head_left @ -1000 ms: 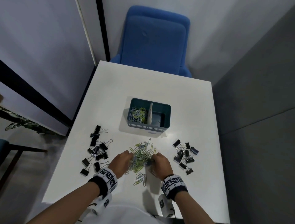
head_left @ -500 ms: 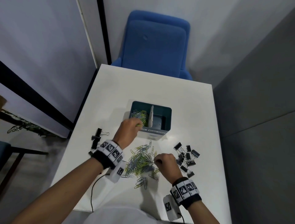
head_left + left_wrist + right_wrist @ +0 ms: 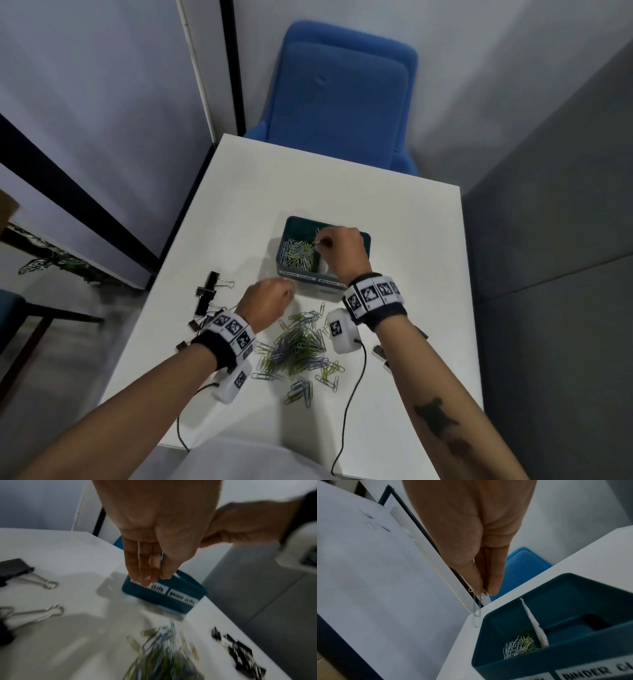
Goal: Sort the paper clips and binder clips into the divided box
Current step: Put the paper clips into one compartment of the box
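The teal divided box [image 3: 365,245] stands mid-table, labelled for paper clips and binder clips [image 3: 154,601]. Its left compartment holds colourful paper clips [image 3: 298,255], beside the white divider [image 3: 534,622]. My right hand [image 3: 318,241] hovers over that compartment and pinches a few paper clips [image 3: 476,615], one dangling. My left hand [image 3: 289,289] hangs just before the box's front left, fingers [image 3: 147,578] straight and holding nothing. A loose paper clip pile [image 3: 301,349] lies between my wrists. Black binder clips [image 3: 209,298] lie to the left; the right group [image 3: 240,653] is mostly hidden by my arm in the head view.
The white table [image 3: 342,192] has a blue chair [image 3: 339,92] behind its far edge. A wall panel stands on the left and a grey partition on the right. Cables run from both wrist cameras over the near edge.
My right hand left the pile and rose over the box with paper clips pinched. My left hand pulled back from the box's left compartment, now holding nothing.
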{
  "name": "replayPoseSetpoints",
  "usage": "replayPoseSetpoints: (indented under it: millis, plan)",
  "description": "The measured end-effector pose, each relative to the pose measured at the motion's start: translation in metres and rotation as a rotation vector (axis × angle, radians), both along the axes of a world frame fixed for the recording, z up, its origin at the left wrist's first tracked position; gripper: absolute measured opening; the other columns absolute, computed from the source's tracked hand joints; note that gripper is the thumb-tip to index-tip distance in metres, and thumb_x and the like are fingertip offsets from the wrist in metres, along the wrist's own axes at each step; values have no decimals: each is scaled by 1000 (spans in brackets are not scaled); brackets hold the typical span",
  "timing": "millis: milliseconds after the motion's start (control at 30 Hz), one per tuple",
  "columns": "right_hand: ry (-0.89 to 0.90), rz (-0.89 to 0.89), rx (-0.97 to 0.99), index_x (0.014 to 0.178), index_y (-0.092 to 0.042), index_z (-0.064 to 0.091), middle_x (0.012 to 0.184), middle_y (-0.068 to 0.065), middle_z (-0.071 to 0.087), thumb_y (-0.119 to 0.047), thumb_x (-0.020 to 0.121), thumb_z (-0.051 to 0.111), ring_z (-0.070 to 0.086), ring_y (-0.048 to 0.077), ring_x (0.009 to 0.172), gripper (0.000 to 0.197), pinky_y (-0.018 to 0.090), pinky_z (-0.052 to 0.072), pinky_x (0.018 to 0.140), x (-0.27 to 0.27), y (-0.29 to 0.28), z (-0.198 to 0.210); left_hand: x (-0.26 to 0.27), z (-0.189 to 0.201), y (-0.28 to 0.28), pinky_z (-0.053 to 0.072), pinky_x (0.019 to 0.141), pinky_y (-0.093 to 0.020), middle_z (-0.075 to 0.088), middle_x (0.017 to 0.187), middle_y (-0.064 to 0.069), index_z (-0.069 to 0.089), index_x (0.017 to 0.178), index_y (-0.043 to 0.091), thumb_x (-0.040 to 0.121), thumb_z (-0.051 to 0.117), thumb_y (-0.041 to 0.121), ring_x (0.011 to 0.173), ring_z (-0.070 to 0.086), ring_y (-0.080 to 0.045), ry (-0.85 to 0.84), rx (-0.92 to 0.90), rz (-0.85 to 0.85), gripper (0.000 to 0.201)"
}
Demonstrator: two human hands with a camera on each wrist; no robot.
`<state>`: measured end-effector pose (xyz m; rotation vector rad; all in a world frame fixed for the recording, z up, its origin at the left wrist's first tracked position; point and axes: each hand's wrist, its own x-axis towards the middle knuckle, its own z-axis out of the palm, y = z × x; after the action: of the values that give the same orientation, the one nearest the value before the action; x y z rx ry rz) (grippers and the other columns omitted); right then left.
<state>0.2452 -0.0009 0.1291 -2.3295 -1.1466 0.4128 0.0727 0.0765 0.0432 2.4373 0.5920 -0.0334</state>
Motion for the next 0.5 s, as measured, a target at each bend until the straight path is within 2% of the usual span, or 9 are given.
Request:
replayPoseSetpoints:
  millis: [33, 100, 200, 267, 333, 367, 433, 500]
  plan:
    - [14, -3, -14, 88, -14, 73, 82, 4, 72, -9, 84, 69, 65, 20, 76, 8, 36, 57, 74, 1, 5, 0, -6, -8, -5, 57, 73, -27, 68, 101, 0, 65, 105, 17, 94, 57, 18, 79, 65, -12, 65, 8, -34, 14]
    - [27, 8, -42, 100, -16, 69, 87, 5, 70, -17, 83, 72, 64, 21, 80, 17, 36, 56, 76, -1, 7, -6, -16, -22, -14, 54, 77, -26, 62, 117, -2, 56, 122, 17, 92, 60, 25, 93, 64, -16, 192, 39, -79, 32]
    - [81, 80, -84, 110, -14, 64, 92, 7, 70, -20, 83, 73, 66, 22, 82, 29, 36, 57, 77, -19, -12, -29, -29, -40, -27, 54, 78, -36, 47, 127, -6, 37, 136, 19, 86, 63, 41, 105, 53, -22, 363, 79, -190, 61]
    - [122, 159, -204, 116, -15, 60, 105, 8, 68, -21, 83, 74, 66, 24, 94, 37, 35, 56, 83, -37, -35, -55, -38, -52, -38, 53, 78, -40, 36, 136, -7, 29, 140, 21, 78, 65, 53, 108, 46, -25, 410, 102, -265, 78]
    - [145, 217, -403, 128, -17, 52, 124, 9, 58, -26, 81, 74, 58, 27, 112, 53, 38, 52, 91, -53, -60, -83, -47, -63, -49, 52, 76, -42, 27, 146, -6, 27, 142, 24, 72, 63, 60, 114, 42, -28, 368, 141, -330, 87]
    - [160, 224, -497, 132, -18, 46, 130, 10, 50, -28, 80, 74, 52, 29, 117, 61, 41, 51, 93, -60, -71, -96, -50, -66, -54, 52, 76, -42, 26, 148, -8, 27, 143, 25, 72, 65, 57, 118, 42, -30, 348, 155, -349, 86]
    - [182, 206, -606, 133, -23, 38, 130, 10, 39, -29, 75, 76, 44, 31, 117, 69, 44, 50, 91, -76, -92, -117, -55, -71, -60, 53, 75, -42, 35, 145, -13, 29, 143, 24, 75, 72, 41, 120, 44, -33, 330, 191, -350, 83]
    - [152, 196, -606, 130, -24, 37, 129, 9, 34, -28, 73, 77, 41, 30, 116, 69, 42, 52, 84, -90, -105, -130, -57, -73, -63, 56, 64, -39, 49, 130, -13, 34, 140, 25, 72, 78, 23, 108, 54, -31, 286, 211, -334, 81]
